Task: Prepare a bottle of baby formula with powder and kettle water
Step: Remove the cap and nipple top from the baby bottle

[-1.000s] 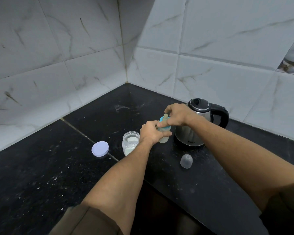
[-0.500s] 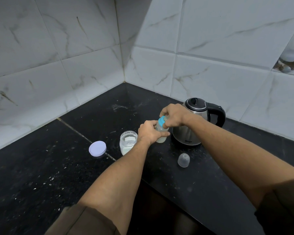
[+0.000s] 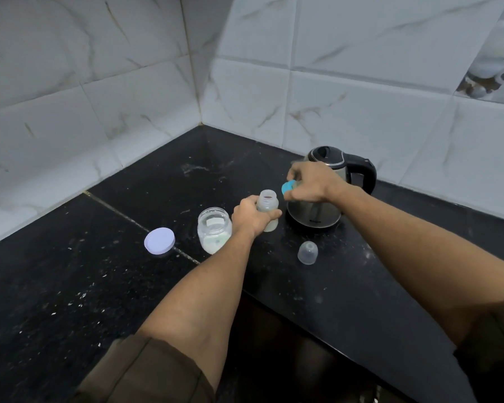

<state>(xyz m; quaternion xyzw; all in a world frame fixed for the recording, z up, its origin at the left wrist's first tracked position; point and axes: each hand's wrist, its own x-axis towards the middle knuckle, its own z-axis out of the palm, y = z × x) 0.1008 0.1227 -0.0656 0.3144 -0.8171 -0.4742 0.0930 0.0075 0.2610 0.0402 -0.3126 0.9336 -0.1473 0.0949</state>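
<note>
Head view shows the change plainly: half a second ago the teat ring sat on the bottle under the right hand, and now it is off, lifted clear to the right, leaving the bottle mouth open. That suggests the bottle is ready to take powder or water; a pale layer already shows low inside it, though I cannot tell what it is.

Going left to right: a lilac lid (image 3: 159,240) lies flat on the bench (image 3: 70,286), well apart from the hands. Just right of it stands the open jar (image 3: 214,229) with white powder and what looks like a scoop inside. The left hand (image 3: 252,218) is wrapped around the bottle (image 3: 267,209), which stands upright on the bench just beside the jar. The right hand (image 3: 312,184) is closed on the blue ring (image 3: 288,189), held above the bench in front of the kettle (image 3: 329,190). A clear cap (image 3: 307,252) stands on the bench nearer, right of the bottle.

The ring needs a spot to rest; the cap sits in the near space, and the kettle is close behind the right hand, so reaching its handle means freeing that hand first.
</note>
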